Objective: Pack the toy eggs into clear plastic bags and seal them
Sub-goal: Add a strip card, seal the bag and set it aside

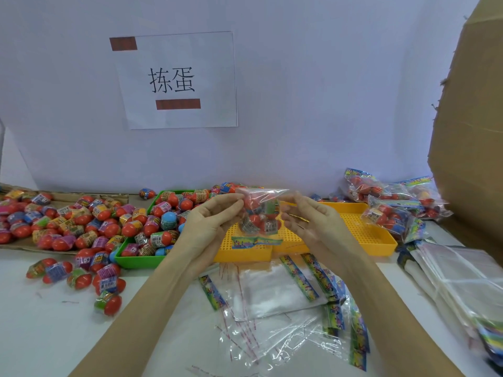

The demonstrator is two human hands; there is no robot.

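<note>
I hold a clear plastic bag with several red toy eggs in it above the yellow tray. My left hand pinches the bag's top left corner. My right hand pinches the top right edge. A colourful printed strip hangs at the bag's lower end. Loose toy eggs in bright wrappers fill a green tray and spread over cardboard to the left. Empty clear bags lie on the table under my forearms.
Filled bags are heaped at the back right, partly on the yellow tray. A stack of bags lies at the right edge. A large cardboard box rises on the right. A paper sign hangs on the wall.
</note>
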